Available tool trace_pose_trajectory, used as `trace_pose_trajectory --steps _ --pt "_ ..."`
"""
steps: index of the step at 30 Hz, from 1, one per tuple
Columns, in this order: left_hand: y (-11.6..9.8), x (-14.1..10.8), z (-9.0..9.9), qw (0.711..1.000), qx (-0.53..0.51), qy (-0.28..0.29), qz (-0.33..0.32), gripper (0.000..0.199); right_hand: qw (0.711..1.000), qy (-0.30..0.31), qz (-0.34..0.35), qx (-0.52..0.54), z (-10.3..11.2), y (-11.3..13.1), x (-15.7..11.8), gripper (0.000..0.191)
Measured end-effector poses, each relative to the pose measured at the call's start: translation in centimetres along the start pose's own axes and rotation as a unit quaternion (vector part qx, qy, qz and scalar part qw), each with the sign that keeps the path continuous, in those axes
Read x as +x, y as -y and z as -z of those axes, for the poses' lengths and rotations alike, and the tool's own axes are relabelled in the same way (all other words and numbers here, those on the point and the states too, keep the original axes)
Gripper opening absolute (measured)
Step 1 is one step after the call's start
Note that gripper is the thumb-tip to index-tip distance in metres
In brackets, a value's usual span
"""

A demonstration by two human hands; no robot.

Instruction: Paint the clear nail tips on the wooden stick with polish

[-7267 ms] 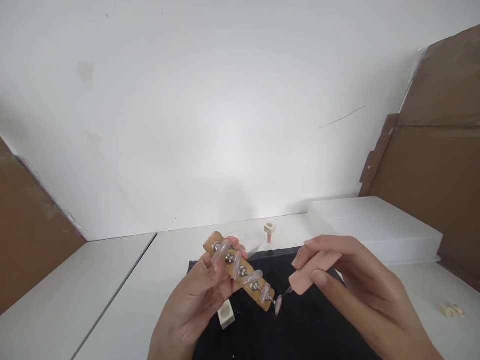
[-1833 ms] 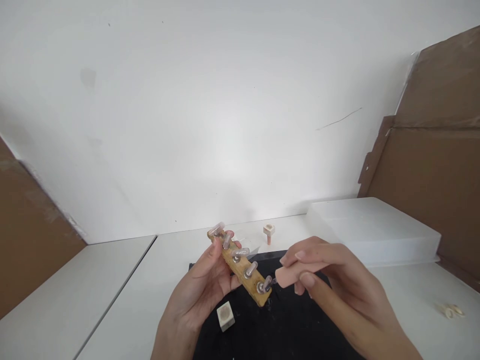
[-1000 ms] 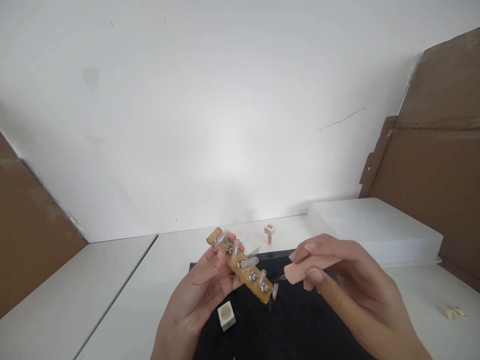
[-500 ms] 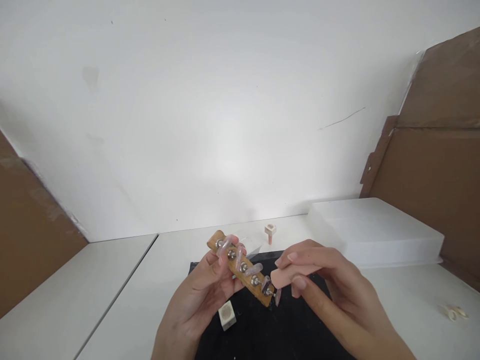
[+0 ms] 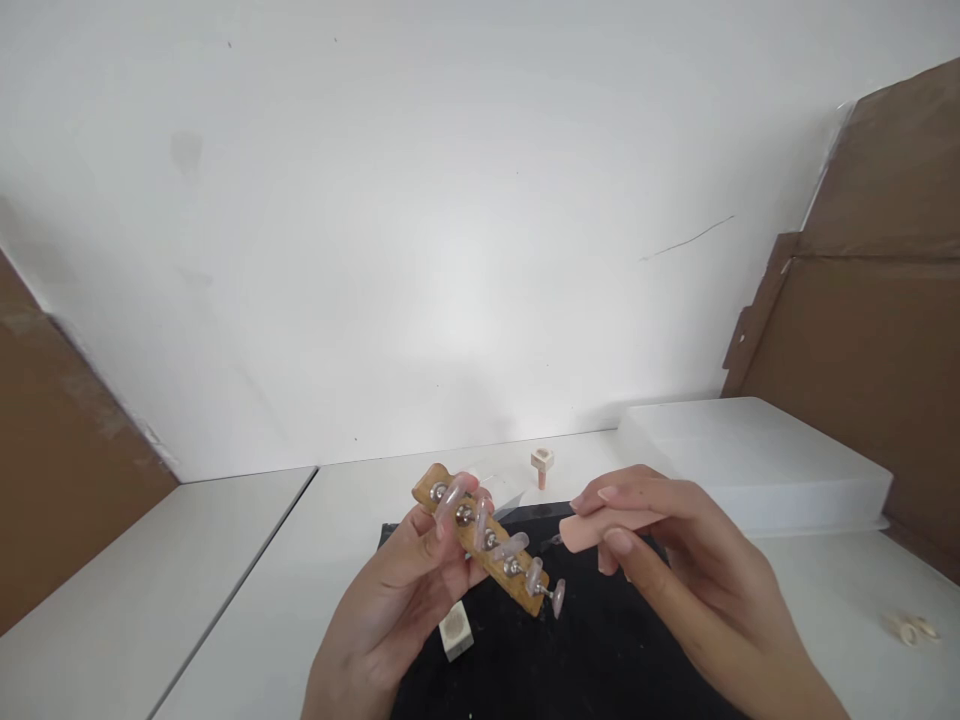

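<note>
Head view: lower centre, left hand grips a wooden strip bearing clear tips; right hand, lower right, pinches a pink-handled brush. Left hand partly covers a pale block on black mat; white box, right.

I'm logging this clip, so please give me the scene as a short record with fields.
Left hand: holds a wooden bar
On the bar: five translucent tips on metal mounts
Right hand: grips a pink-handled brush, bristle end toward the bar
Below: black mat bearing a white block
Behind: pale block on a pink stem
Right: translucent box; small pale pieces, unclear
</note>
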State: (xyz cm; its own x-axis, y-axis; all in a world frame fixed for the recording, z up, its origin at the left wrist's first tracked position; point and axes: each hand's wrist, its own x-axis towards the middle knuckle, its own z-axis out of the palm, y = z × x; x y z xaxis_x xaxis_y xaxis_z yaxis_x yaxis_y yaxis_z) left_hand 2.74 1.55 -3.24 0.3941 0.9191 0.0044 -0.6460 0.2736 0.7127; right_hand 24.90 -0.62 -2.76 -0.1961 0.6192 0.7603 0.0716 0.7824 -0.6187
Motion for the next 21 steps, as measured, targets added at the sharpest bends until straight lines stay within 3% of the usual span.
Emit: trace_pose_trajectory --steps 5,11,21 --pt "-0.3 0.2 -0.3 1.000 0.020 0.018 -0.008 0.023 1.000 -0.005 0.003 0.018 -0.1 0.1 0.1 0.027" --pt "-0.4 0.1 -1.3 0.999 0.042 -0.005 -0.021 0.023 0.999 0.042 -0.006 0.009 -0.1 0.4 0.4 0.037" --pt "-0.3 -0.5 -1.0 0.999 0.047 0.001 -0.016 0.022 1.000 -0.003 -0.015 0.005 -0.1 0.0 0.3 0.026"
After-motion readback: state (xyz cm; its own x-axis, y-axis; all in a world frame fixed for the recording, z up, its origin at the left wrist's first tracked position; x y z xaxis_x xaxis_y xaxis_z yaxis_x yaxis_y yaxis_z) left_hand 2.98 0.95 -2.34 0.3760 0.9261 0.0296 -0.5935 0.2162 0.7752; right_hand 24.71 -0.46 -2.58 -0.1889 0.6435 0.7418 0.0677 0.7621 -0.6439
